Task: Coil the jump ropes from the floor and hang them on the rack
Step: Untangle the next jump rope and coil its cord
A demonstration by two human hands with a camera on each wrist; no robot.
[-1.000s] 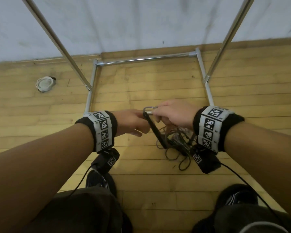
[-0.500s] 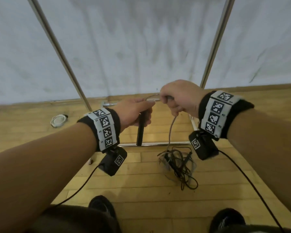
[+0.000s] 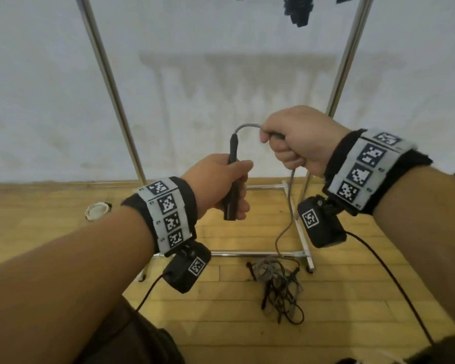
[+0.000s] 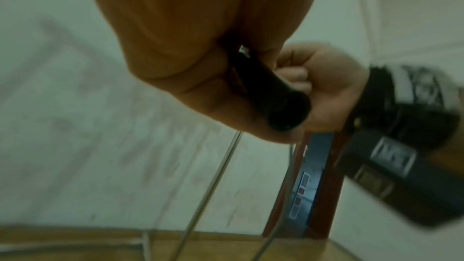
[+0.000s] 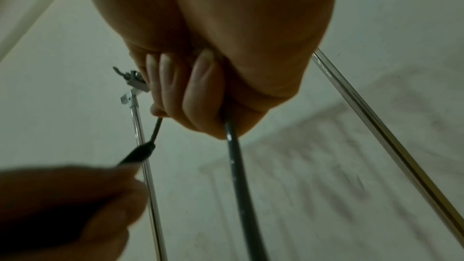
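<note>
My left hand (image 3: 222,186) grips a black jump rope handle (image 3: 231,179) upright at chest height; the left wrist view shows the handle's butt end (image 4: 283,108) sticking out of my fist. A grey rope (image 3: 247,126) arcs from the handle's top into my right hand (image 3: 294,143), which is closed round it. Below that hand the rope (image 3: 289,206) hangs down to a tangled pile of ropes (image 3: 276,287) on the wooden floor. In the right wrist view the rope (image 5: 238,176) leaves my curled fingers (image 5: 198,94). The metal rack (image 3: 108,82) stands just beyond, its uprights left and right.
The rack's base bars (image 3: 258,254) lie on the floor right behind the pile. A white coiled ring (image 3: 97,210) sits on the floor at left by the wall. Dark items (image 3: 297,10) hang from the rack's top. A white wall backs the rack.
Both hands have risen from the floor to chest height, lifting one handle and its rope out of the pile. The view has tilted up toward the wall and rack.
</note>
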